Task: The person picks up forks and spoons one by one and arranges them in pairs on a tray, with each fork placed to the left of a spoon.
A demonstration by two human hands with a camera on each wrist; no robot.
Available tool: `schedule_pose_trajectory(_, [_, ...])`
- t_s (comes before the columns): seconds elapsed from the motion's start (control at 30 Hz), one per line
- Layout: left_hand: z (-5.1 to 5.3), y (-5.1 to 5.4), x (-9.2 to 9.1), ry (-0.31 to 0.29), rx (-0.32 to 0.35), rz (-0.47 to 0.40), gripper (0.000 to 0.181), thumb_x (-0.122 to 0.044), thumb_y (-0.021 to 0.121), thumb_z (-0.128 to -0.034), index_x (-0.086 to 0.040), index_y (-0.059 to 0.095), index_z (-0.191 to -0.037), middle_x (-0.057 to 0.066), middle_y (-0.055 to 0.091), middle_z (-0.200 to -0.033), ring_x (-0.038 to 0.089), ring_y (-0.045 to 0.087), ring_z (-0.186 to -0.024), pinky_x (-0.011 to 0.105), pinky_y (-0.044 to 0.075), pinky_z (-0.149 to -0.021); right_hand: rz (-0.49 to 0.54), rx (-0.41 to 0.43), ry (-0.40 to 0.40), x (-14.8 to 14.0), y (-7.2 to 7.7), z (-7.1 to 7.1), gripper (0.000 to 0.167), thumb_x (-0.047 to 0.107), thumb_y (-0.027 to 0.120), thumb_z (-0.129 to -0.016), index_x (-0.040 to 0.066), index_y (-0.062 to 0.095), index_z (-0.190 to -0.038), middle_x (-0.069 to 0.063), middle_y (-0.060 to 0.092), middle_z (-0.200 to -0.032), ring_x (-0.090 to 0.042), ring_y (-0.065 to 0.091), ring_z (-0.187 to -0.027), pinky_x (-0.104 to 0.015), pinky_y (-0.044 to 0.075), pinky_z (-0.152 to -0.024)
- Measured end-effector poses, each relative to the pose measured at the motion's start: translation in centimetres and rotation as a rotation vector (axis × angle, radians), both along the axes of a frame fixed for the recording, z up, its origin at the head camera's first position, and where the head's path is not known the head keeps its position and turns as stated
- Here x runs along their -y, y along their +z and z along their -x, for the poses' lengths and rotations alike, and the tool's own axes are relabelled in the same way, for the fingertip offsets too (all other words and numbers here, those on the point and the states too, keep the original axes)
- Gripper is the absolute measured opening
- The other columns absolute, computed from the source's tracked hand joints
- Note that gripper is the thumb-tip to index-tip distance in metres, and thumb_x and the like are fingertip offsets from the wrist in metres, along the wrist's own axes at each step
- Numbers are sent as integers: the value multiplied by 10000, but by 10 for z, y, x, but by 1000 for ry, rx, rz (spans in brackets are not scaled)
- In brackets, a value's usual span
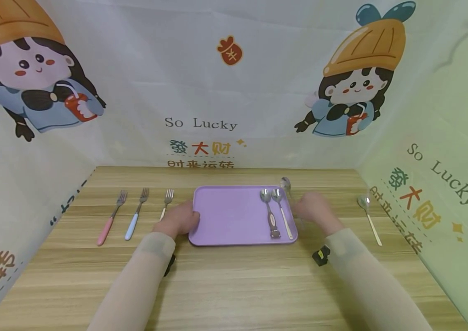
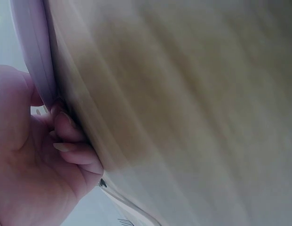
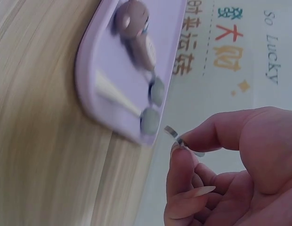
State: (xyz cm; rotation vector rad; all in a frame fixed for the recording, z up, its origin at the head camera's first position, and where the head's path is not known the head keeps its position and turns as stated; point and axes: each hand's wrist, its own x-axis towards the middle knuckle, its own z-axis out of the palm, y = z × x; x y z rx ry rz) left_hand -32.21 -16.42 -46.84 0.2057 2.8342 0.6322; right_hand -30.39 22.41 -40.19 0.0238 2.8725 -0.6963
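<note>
A lilac tray [image 1: 230,216] lies on the wooden table. My left hand [image 1: 179,218] grips its left rim, thumb on top and fingers curled at the edge, as the left wrist view shows. On the tray's right side lie a brown bear-handled spoon [image 1: 272,220] and a cream-handled spoon [image 1: 283,216], bowls facing away from me. Just beyond the tray's right edge, my right hand [image 1: 314,209] pinches another spoon [image 1: 285,184] between thumb and index finger. That spoon's bowl points away from me, and the hand hides much of its handle.
Left of the tray lie a pink-handled fork [image 1: 110,223], a blue-handled fork [image 1: 135,218] and a light-handled fork [image 1: 168,197], partly covered by my left hand. A further spoon [image 1: 369,216] lies on the far right. Printed cloth [image 1: 267,101] encloses the back and sides.
</note>
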Motion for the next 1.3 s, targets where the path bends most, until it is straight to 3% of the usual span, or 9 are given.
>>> schedule_pose_trajectory(0.13, [-6,6,-3,6,4,-1,633,-260,394,-1087,139,422,-1577,343,531,-1594,523,537,-1474,616,438,-1258,4,5,6,17,2,-1,369,260,648,-1032,153,555,-691,13,522,-690,-145,488,-638,-273,442,-576])
schedule_pose_trajectory(0.4, [18,-21,5,4,8,-7,679,-288,403,-1068,140,401,-1595,357,512,-1604,552,514,-1481,646,427,-1255,48,20,2,40,-6,2,373,215,680,-1007,139,527,-675,12,507,-667,-134,467,-603,-251,419,-543])
schedule_pose_trajectory(0.47, [15,-17,4,1,2,-2,667,-283,412,-1068,134,417,-1589,354,524,-1595,553,525,-1469,650,439,-1242,48,21,16,46,-7,2,367,205,697,-986,138,525,-669,10,508,-664,-138,473,-600,-261,437,-545])
schedule_pose_trajectory(0.5, [15,-17,4,-2,-2,-2,665,-283,412,-1065,133,424,-1584,353,532,-1588,552,532,-1462,652,444,-1237,59,-6,53,40,-23,14,392,246,714,-982,154,515,-657,27,492,-649,-127,455,-586,-258,420,-534])
schedule_pose_trajectory(0.53, [15,-18,4,-2,-3,-3,662,-279,410,-1064,131,425,-1584,351,532,-1589,551,531,-1464,651,441,-1240,57,-7,61,42,-24,15,380,245,718,-981,148,531,-665,21,507,-657,-132,472,-593,-265,441,-541])
schedule_pose_trajectory(0.7, [-1,1,-2,5,6,-13,644,-266,392,-1089,128,407,-1598,337,516,-1614,529,506,-1502,629,405,-1280,85,3,49,53,-28,12,285,247,714,-1000,90,663,-767,-44,635,-740,-157,549,-649,-286,511,-594])
schedule_pose_trajectory(0.73, [-1,2,-2,8,6,-12,642,-269,390,-1094,125,405,-1601,334,514,-1617,526,504,-1504,626,403,-1283,77,35,14,63,-14,1,252,207,702,-1006,57,691,-804,-77,666,-773,-173,577,-669,-297,538,-611])
schedule_pose_trajectory(0.9, [-5,5,-2,12,3,-7,633,-274,390,-1095,125,423,-1585,337,534,-1595,528,528,-1479,629,423,-1266,53,13,32,70,-17,-3,283,221,706,-1024,57,701,-794,-59,678,-736,-139,582,-620,-252,522,-570])
schedule_pose_trajectory(1.3, [8,-8,2,11,-6,-11,636,-296,415,-1079,120,465,-1559,335,573,-1555,542,561,-1434,655,458,-1220,91,-9,28,78,-31,5,385,175,760,-969,119,613,-618,24,574,-556,-97,503,-482,-210,438,-457])
